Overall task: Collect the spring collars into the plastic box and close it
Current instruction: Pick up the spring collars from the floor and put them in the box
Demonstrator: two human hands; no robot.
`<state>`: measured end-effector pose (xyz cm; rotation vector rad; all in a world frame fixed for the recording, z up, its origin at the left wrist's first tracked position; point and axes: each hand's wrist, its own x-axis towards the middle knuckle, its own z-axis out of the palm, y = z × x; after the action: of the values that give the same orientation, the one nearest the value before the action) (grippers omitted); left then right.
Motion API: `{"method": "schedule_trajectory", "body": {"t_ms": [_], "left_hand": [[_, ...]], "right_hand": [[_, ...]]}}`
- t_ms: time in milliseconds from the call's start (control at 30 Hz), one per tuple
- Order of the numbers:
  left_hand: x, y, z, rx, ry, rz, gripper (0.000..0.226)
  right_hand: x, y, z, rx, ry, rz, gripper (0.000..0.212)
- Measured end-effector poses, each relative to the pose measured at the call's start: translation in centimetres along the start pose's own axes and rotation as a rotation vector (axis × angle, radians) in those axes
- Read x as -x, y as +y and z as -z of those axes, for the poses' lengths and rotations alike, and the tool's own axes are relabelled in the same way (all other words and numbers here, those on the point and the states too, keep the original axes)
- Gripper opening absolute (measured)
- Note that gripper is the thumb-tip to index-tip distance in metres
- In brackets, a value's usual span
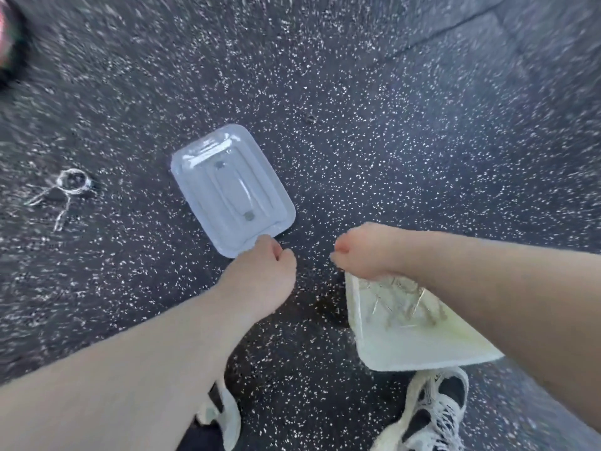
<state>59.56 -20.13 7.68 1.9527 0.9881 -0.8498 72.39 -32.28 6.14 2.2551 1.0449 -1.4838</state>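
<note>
A clear plastic lid point(232, 190) lies flat on the speckled floor in the middle of the head view. My left hand point(260, 268) is curled shut at the lid's near corner, with nothing visible between thumb and finger. The milky plastic box point(406, 336) sits low on the right, partly under my right forearm, with several spring collars point(400, 301) inside. My right hand point(364, 252) is closed over the box's far edge. One spring collar point(70, 187) lies on the floor at the far left, apart from both hands.
Dark rubber flooring point(390, 125) with white flecks spreads all around. My two shoes point(432, 411) stand at the bottom edge, close to the box. A blurred dark and pink object point(8, 37) sits in the top left corner.
</note>
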Motion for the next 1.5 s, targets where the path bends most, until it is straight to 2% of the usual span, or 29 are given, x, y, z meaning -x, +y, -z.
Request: {"method": "schedule_trajectory", "body": {"t_ms": [100,300,833,967,1100,1367,1500], "left_hand": [[0.4,-2.6,2.2,0.082,0.055,0.018,0.023],[0.8,-9.5,6.2,0.17,0.126,0.078,0.026],[-6.3,-30.9,16.0,0.262,0.219,0.217,0.032],[-8.1,-34.1,17.7,0.264,0.225,0.258,0.038],[-10.0,-36.8,18.3,0.307,0.237,0.26,0.038],[-11.6,-40.2,15.8,0.41,0.242,0.298,0.029],[-11.9,-41.4,14.7,0.427,0.227,0.329,0.028]], "right_hand": [[-0.9,-3.6,2.1,-0.018,0.09,0.028,0.037],[-3.5,-11.5,3.6,0.017,0.157,0.137,0.021],[-18.2,-34.8,5.5,0.066,0.226,0.312,0.022],[-22.1,-38.0,5.5,0.142,0.268,0.341,0.022],[-25.7,-40.3,6.3,0.276,0.243,0.361,0.033],[-32.1,-43.3,5.8,0.32,0.223,0.368,0.041],[-33.5,-44.2,5.2,0.314,0.179,0.309,0.045]]}}
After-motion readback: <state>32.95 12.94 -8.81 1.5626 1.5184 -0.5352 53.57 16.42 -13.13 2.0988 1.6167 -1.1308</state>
